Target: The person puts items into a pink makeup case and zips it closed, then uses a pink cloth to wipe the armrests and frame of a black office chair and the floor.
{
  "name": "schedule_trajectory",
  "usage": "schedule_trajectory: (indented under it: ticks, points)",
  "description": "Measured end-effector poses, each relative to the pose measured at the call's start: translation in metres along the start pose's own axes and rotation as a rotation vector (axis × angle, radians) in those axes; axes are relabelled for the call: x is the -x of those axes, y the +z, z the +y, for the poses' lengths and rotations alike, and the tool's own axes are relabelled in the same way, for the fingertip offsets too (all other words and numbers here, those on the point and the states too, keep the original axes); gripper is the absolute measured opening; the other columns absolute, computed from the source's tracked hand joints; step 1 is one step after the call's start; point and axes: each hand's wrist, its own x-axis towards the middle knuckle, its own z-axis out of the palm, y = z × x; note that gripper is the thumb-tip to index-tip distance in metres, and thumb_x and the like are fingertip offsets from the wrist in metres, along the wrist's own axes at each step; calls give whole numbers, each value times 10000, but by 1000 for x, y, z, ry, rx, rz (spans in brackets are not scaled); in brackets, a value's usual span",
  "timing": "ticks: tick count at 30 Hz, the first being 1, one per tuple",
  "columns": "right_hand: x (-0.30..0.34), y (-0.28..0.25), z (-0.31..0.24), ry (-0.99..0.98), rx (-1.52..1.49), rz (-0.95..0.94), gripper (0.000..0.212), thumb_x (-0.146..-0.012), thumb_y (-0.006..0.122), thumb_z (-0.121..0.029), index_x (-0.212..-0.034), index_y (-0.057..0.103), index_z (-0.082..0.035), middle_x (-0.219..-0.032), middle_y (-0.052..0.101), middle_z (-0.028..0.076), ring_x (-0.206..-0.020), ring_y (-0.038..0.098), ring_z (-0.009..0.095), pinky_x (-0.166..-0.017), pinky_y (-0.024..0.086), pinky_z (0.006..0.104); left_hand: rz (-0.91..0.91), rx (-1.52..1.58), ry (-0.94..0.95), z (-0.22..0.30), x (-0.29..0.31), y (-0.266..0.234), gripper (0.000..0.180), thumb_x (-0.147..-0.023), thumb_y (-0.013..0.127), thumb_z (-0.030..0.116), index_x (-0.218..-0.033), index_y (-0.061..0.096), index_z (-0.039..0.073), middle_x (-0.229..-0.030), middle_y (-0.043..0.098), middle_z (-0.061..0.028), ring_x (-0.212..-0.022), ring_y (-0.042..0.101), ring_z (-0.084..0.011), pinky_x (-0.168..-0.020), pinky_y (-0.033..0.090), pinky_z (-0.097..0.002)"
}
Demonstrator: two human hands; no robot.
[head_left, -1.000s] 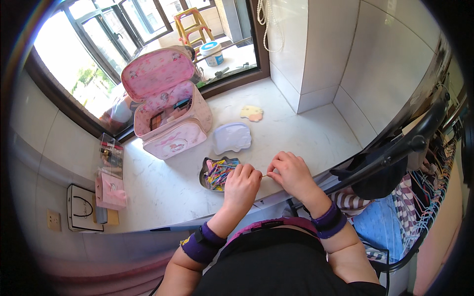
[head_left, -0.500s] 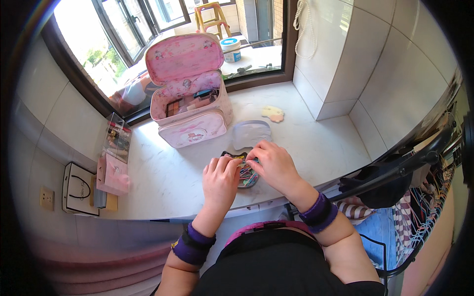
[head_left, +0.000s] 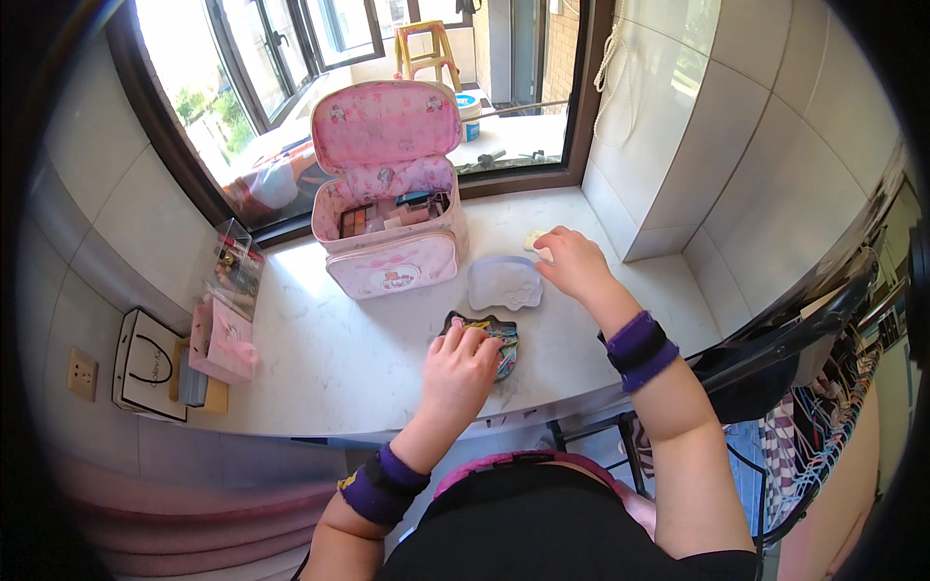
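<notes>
My left hand [head_left: 459, 370] is over a black-rimmed, shaped box [head_left: 508, 364] full of small, thin, coloured pieces. Its fingers are bent together at the box's left side, and whatever they hold is hidden beneath them. Farther right, my right hand [head_left: 578, 265] has its fingers closed at the edge of a flat, pale yellow cutout [head_left: 532, 238], covering most of it. Between the two hands lies a translucent lid [head_left: 504, 284], flat on the white counter.
Behind the box stands an open pink cosmetic case [head_left: 392, 264] with makeup inside. A clear organizer [head_left: 235, 266], a pink gift bag [head_left: 220, 341] and a white paper bag [head_left: 145, 366] line the left side. A black clothes rack [head_left: 775, 353] borders the counter's right edge.
My right hand has left the box and moved up and right onto the pale yellow cutout. My left hand has stayed at the box. The whole view has shifted slightly.
</notes>
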Motion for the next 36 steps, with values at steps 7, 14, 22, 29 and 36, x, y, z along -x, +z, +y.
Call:
schedule_trajectory:
  ticks: [7,14,22,29,36]
  points:
    - [-21,33,40,-13,130,-258,290,-876,610,-148,-1156,683,-127,-1216,640,104,-1110,621,300,-943,528,446,-47,1,101,20,-8,10,154,-772,740,144,-912,679,131,-944,623,5,-937,598,-203,-799,460,-359]
    - [30,11,32,30,138,-244,306,-825,705,-214,-1114,675,-119,-1213,618,80,-1158,590,285,-927,532,440,-100,50,128,30,-4,19,156,-785,734,162,-927,683,121,-958,628,-2,-934,598,-205,-806,458,-358]
    - [112,3,27,38,-40,-31,429,-741,781,-226,-1126,648,-90,-1185,612,83,-1091,582,304,-903,511,418,-148,120,166,47,-8,30,288,-783,740,164,-1060,686,109,-1000,635,-16,-961,601,-216,-825,467,-362]
    - [168,-9,7,4,-293,73,580,-589,885,-165,-1117,666,-66,-1147,622,88,-1060,575,317,-926,491,405,-163,152,191,58,-8,40,472,-751,758,174,-1197,629,93,-1130,632,-53,-1031,596,-248,-879,476,-378]
    - [194,-11,-1,-95,-298,41,478,-632,869,-169,-1060,668,-101,-1099,619,62,-1028,585,294,-883,499,410,-267,219,237,64,-3,33,554,-738,771,201,-1247,595,71,-1203,616,-64,-1065,581,-253,-904,462,-379]
